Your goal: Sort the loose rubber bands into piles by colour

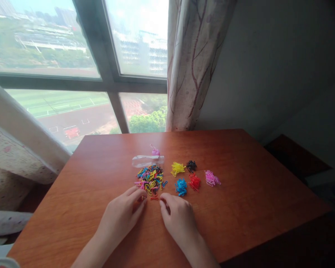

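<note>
A wooden surface (240, 208) stood beneath a window (72, 56) and a curtain (192, 63). Near its centre lay a mixed pile of coloured bands (150, 178), with the left hand (123, 216) and right hand (177, 217) resting palm-down just below it, fingers loosely extended and gripping nothing visible, fingertips beside a stray red band (154, 198). Beyond lay a clear bottle (146, 160), and to the right sorted yellow (178, 168), black (191, 165), blue (181, 186), red (194, 182) and pink (211, 178) clusters.

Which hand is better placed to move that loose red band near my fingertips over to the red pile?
Probably the right hand. The loose red band lies between both hands' fingertips, but the red pile sits right of the mixed pile, so the left hand would cross over.
</note>
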Motion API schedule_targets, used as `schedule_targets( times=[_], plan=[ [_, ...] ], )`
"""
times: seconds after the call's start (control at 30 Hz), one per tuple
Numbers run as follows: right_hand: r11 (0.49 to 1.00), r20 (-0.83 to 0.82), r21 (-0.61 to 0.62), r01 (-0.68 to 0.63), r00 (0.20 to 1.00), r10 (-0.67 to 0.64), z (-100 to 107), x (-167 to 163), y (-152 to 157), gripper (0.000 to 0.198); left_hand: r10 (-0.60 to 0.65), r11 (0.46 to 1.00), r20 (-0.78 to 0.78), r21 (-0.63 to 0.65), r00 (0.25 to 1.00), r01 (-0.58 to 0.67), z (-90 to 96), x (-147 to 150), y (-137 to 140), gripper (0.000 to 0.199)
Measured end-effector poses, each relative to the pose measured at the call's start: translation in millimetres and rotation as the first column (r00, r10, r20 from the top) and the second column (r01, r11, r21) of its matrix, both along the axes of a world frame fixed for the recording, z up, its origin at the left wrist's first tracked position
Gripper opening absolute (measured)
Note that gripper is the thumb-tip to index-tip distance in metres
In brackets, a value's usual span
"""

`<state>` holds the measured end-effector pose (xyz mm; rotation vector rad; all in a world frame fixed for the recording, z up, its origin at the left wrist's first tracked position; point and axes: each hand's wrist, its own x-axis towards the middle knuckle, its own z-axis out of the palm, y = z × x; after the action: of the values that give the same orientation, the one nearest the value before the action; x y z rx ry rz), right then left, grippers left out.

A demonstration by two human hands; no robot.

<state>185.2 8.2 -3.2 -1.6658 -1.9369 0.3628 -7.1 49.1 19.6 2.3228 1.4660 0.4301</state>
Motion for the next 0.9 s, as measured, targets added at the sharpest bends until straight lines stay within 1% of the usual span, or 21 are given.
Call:
schedule_targets(
  times=[0.2,0.47,0.6,0.73,0.8,0.9],
  plan=[
    [1.0,0.019,0.0,-0.001,1.0,0.001,-1,-1,-1,0.015,-0.033,0.999,0.06,-0.036,0.998,0.035,-3.4,4,-4,0.019],
    [0.999,0.027,-0.037,-0.003,1.0,0.004,-3,-2,1,0.014,-0.028,0.997,0.087,-0.064,0.996,0.034,-6.6,2,-4,0.019],
    [0.999,0.044,-0.033,-0.011,0.999,0.012,-3,-5,5,0.012,-0.04,0.996,0.085,-0.073,0.996,0.046,-8.0,0,-3,0.02],
    [1.0,0.056,-0.011,0.007,0.998,-0.006,-5,-8,10,0.01,-0.042,0.997,0.094,-0.065,0.995,0.048,-10.1,-3,-3,0.02],
    [1.0,0.038,0.002,0.015,0.999,-0.015,-6,-8,9,0.011,-0.04,0.997,0.1,-0.056,0.994,0.045,-10.8,-5,-3,0.019],
    [1.0,-0.036,0.024,0.015,0.999,-0.014,-7,-8,7,0.013,-0.027,0.999,0.099,-0.041,0.995,0.031,-10.9,-7,-3,0.019]
  ],
)
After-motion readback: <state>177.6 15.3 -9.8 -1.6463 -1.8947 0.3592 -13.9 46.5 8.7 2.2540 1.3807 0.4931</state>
